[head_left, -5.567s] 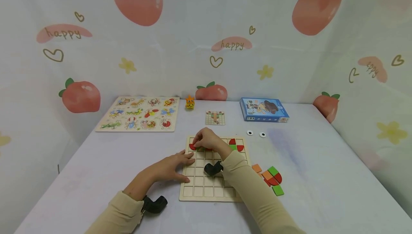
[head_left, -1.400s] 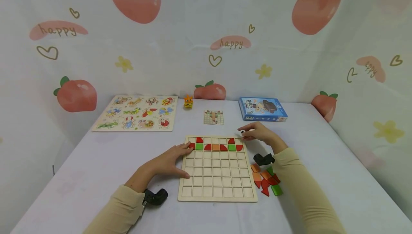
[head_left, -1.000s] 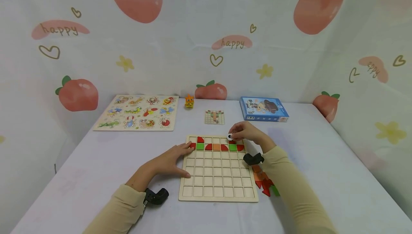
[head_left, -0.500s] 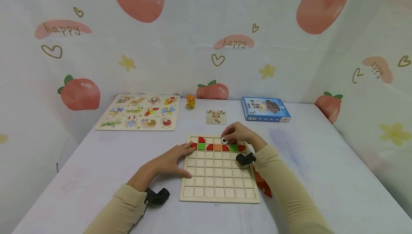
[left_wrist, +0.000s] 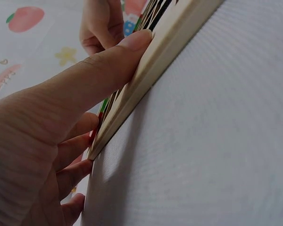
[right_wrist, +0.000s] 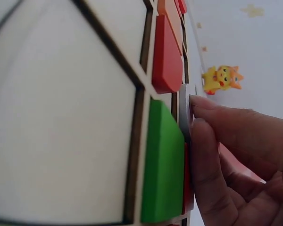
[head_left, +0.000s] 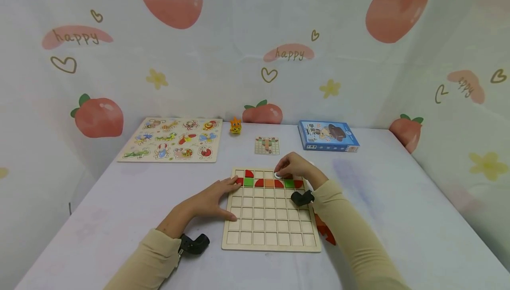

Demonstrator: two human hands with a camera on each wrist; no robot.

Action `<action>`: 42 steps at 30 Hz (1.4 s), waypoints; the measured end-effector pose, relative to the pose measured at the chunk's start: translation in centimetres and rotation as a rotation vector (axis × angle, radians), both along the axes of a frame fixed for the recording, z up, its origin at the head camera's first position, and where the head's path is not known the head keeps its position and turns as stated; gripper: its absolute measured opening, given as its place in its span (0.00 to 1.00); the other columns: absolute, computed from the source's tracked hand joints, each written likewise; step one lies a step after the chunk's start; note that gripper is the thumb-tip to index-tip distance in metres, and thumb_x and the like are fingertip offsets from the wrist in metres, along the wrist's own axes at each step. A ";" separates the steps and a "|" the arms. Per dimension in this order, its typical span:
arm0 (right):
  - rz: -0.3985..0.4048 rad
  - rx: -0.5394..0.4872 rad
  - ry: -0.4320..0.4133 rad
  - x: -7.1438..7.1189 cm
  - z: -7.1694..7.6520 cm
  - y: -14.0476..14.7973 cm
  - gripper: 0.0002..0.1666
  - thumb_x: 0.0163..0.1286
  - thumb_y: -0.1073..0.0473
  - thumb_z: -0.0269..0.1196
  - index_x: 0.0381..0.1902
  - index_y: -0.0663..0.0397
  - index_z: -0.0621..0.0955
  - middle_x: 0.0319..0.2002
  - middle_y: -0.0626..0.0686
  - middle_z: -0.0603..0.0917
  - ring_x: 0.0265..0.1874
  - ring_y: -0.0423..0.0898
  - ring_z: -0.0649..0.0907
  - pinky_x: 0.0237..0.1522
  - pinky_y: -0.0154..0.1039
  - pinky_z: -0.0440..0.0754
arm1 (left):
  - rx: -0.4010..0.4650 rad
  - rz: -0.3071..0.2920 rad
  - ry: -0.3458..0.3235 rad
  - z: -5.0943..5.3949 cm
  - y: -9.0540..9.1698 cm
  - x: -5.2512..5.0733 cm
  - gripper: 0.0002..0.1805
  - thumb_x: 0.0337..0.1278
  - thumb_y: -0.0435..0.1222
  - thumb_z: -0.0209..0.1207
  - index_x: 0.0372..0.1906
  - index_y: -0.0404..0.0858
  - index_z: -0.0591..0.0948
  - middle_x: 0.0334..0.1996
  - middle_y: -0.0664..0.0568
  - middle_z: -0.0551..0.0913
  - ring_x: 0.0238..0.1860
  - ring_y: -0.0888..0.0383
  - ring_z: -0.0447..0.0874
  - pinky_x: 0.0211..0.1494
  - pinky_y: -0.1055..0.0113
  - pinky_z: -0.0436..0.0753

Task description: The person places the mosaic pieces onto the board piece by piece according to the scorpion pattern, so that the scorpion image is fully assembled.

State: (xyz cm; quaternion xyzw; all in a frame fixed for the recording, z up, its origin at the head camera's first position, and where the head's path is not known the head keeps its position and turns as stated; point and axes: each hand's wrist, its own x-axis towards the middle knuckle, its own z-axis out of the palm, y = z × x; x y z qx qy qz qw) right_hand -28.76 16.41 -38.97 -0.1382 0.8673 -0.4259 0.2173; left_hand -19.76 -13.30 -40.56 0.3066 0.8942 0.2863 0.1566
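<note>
A: Head view?
B: One white disc (head_left: pixel 278 175) is pinched by the right hand (head_left: pixel 295 165), now laid flatter at the board's (head_left: pixel 259 213) top row — placement seemingly almost made. Second row: four red tiles (head_left: pixel 259 183), two green tiles (head_left: pixel 249 182), one orange tile (head_left: pixel 269 183).
A: Left wrist?
B: Board edge is touched by the left hand (left_wrist: pixel 49 120) — fingers spread, nothing gripped.
A: Right wrist?
B: One figurine (right_wrist: pixel 221 77) is seen beyond.

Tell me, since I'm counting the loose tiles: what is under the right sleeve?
A few reddish tiles show between the grid board and the right sleeve. Whatever lies beneath the sleeve is covered, so a full count isn't possible.
</note>
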 end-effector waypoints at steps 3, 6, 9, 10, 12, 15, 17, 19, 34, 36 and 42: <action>-0.012 0.005 0.003 0.1 0.1 -0.1 0.08 0.60 0.66 0.64 0.36 0.67 0.84 0.28 0.51 0.85 0.23 0.38 0.79 0.30 0.33 0.81 | 0.001 0.003 -0.002 0.0 0.0 0.0 0.52 0.38 0.56 0.69 0.69 0.39 0.62 0.74 0.47 0.49 0.74 0.44 0.44 0.75 0.47 0.48; -0.023 0.007 0.023 0.3 0.1 0.2 0.09 0.61 0.64 0.64 0.37 0.65 0.84 0.31 0.54 0.85 0.25 0.39 0.81 0.33 0.34 0.82 | 0.002 0.005 -0.003 0.0 -0.1 0.0 0.52 0.38 0.56 0.69 0.69 0.39 0.63 0.74 0.47 0.49 0.74 0.44 0.44 0.75 0.47 0.47; -0.062 0.003 0.044 0.3 0.0 0.9 0.11 0.63 0.61 0.63 0.40 0.64 0.84 0.36 0.57 0.85 0.29 0.40 0.83 0.37 0.36 0.83 | 0.004 0.004 -0.003 0.0 -0.1 0.0 0.52 0.38 0.56 0.69 0.69 0.39 0.63 0.74 0.47 0.49 0.74 0.45 0.44 0.75 0.47 0.47; -0.081 0.002 0.052 0.4 -0.1 1.2 0.12 0.63 0.61 0.62 0.41 0.63 0.84 0.38 0.58 0.84 0.30 0.41 0.83 0.38 0.36 0.83 | 0.004 0.003 -0.002 0.0 -0.1 0.0 0.52 0.38 0.56 0.69 0.69 0.39 0.63 0.74 0.47 0.49 0.74 0.45 0.44 0.75 0.47 0.47; -0.121 -0.008 0.063 0.3 0.0 1.9 0.13 0.64 0.60 0.62 0.43 0.63 0.83 0.42 0.59 0.84 0.32 0.41 0.83 0.40 0.37 0.83 | 0.002 0.001 -0.001 -0.1 -0.1 0.0 0.52 0.38 0.56 0.69 0.69 0.39 0.63 0.74 0.48 0.49 0.74 0.45 0.44 0.75 0.47 0.47; -0.170 -0.044 0.067 0.3 0.1 3.0 0.16 0.65 0.60 0.61 0.47 0.64 0.82 0.48 0.62 0.81 0.35 0.42 0.84 0.42 0.38 0.84 | 0.001 0.003 0.001 -0.1 -0.1 0.0 0.52 0.38 0.56 0.69 0.69 0.39 0.63 0.74 0.48 0.49 0.74 0.45 0.44 0.75 0.47 0.47; -0.200 -0.073 0.067 0.3 0.0 3.6 0.16 0.66 0.61 0.60 0.49 0.65 0.81 0.51 0.64 0.79 0.37 0.44 0.84 0.44 0.39 0.84 | 0.000 0.005 -0.001 0.0 -0.1 0.0 0.51 0.38 0.56 0.69 0.69 0.39 0.63 0.74 0.48 0.49 0.74 0.45 0.44 0.75 0.47 0.47; -0.232 -0.101 0.059 0.3 -0.1 4.3 0.18 0.67 0.61 0.59 0.51 0.67 0.79 0.53 0.65 0.77 0.40 0.45 0.84 0.46 0.40 0.84 | -0.001 0.008 -0.005 0.0 -0.1 0.0 0.51 0.38 0.56 0.69 0.69 0.40 0.63 0.74 0.48 0.49 0.74 0.45 0.44 0.75 0.47 0.47; -0.570 -0.128 0.070 0.9 -1.3 6.8 0.21 0.67 0.61 0.58 0.56 0.66 0.76 0.53 0.64 0.78 0.26 0.34 0.76 0.29 0.25 0.77 | -0.008 0.021 -0.015 -0.1 0.1 0.2 0.51 0.38 0.56 0.69 0.69 0.41 0.62 0.74 0.50 0.48 0.75 0.48 0.43 0.76 0.49 0.45; -0.593 -0.100 0.065 0.9 -1.4 6.9 0.21 0.67 0.61 0.58 0.55 0.66 0.76 0.51 0.63 0.79 0.25 0.35 0.76 0.28 0.26 0.76 | -0.008 0.021 -0.012 -0.1 0.0 0.2 0.51 0.38 0.56 0.69 0.69 0.41 0.62 0.74 0.50 0.48 0.75 0.49 0.43 0.76 0.49 0.45; -0.606 -0.052 0.063 0.9 -1.7 7.0 0.22 0.64 0.63 0.60 0.54 0.67 0.76 0.52 0.64 0.79 0.25 0.35 0.75 0.28 0.26 0.75 | -0.005 0.023 -0.017 -0.1 0.0 0.1 0.51 0.38 0.56 0.69 0.69 0.41 0.62 0.74 0.50 0.48 0.75 0.49 0.43 0.76 0.49 0.45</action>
